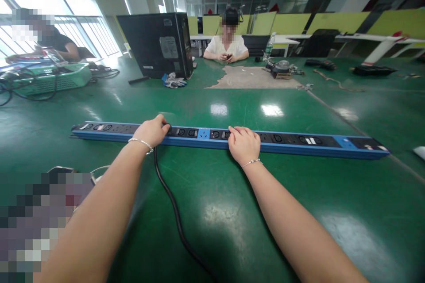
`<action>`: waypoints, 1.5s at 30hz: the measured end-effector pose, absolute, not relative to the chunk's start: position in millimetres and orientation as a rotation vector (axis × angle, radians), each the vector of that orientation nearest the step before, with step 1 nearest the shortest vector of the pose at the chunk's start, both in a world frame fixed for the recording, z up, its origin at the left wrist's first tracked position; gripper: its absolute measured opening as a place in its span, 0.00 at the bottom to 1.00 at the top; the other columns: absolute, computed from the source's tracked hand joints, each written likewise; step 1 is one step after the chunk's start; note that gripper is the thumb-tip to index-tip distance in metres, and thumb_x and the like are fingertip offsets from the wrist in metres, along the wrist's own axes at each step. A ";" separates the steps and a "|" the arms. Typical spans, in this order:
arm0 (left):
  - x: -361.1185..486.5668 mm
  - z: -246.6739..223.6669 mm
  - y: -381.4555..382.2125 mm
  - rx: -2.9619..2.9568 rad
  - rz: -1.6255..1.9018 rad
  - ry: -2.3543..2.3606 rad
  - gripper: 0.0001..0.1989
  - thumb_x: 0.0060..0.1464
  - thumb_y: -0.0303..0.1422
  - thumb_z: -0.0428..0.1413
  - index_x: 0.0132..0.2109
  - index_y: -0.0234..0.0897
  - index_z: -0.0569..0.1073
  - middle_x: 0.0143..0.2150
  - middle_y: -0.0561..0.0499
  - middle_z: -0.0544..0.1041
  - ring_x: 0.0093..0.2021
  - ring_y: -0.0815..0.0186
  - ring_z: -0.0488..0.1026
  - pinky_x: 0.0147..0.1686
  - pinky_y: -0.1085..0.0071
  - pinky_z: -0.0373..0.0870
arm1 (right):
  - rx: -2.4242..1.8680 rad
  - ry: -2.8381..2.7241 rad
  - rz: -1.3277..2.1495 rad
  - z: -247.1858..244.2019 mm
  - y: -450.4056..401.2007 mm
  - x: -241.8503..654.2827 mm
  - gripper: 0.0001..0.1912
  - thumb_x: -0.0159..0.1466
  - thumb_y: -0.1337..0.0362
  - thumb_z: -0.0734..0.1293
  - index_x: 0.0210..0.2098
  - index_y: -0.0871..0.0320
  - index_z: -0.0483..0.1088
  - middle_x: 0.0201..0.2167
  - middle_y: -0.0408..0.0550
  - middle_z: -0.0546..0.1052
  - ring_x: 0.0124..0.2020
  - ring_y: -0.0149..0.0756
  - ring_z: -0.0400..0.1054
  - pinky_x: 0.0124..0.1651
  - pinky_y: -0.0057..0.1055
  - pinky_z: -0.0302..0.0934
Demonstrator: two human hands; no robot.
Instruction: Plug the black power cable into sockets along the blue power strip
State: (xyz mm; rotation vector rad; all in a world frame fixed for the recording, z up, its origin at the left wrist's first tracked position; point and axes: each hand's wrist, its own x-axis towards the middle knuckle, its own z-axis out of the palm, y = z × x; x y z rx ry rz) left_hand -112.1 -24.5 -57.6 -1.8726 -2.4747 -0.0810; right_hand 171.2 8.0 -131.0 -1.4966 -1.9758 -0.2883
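A long blue and black power strip (292,148) lies across the green table, its row of sockets facing up. My left hand (151,131) is closed over the strip's left half, around the plug of a black power cable (175,212). Most of that plug is hidden under my fingers, so how far it sits in a socket cannot be seen. From beneath this hand the cable hangs toward the table's near side. Right of the bright blue socket (203,134), my right hand (245,143) grips the strip with its fingers curled over the top.
A black computer tower (156,46) stands at the back, with work gloves (174,80) by its base. Cables fill a green basket (71,77) at left. One person (227,46) sits across the table, another (63,37) far left. Metal parts (282,68) lie on cardboard (245,78).
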 end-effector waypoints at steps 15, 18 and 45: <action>-95.2 -60.0 -26.1 -1.843 0.157 -2.451 0.19 0.56 0.42 0.37 0.48 0.40 0.64 0.36 0.39 0.77 0.38 0.53 0.75 0.34 0.63 0.67 | -1.525 -1.992 -0.219 -129.3 7.1 169.8 0.18 0.64 0.63 0.54 0.48 0.52 0.71 0.47 0.47 0.74 0.50 0.39 0.61 0.51 0.39 0.46; -92.5 -60.5 -29.9 -1.827 0.155 -2.470 0.19 0.57 0.42 0.36 0.48 0.40 0.63 0.37 0.39 0.77 0.39 0.54 0.75 0.35 0.63 0.67 | -1.532 -2.051 -0.222 -125.9 4.6 173.6 0.19 0.65 0.60 0.53 0.49 0.51 0.70 0.49 0.46 0.73 0.51 0.39 0.60 0.51 0.39 0.47; -20.9 -56.3 -19.8 -2.127 -0.361 -2.408 0.14 0.55 0.39 0.45 0.43 0.37 0.67 0.39 0.42 0.77 0.41 0.58 0.73 0.40 0.65 0.66 | -1.481 -2.216 -0.314 -128.1 -5.8 198.0 0.23 0.63 0.50 0.56 0.56 0.48 0.63 0.58 0.47 0.64 0.57 0.45 0.53 0.55 0.44 0.45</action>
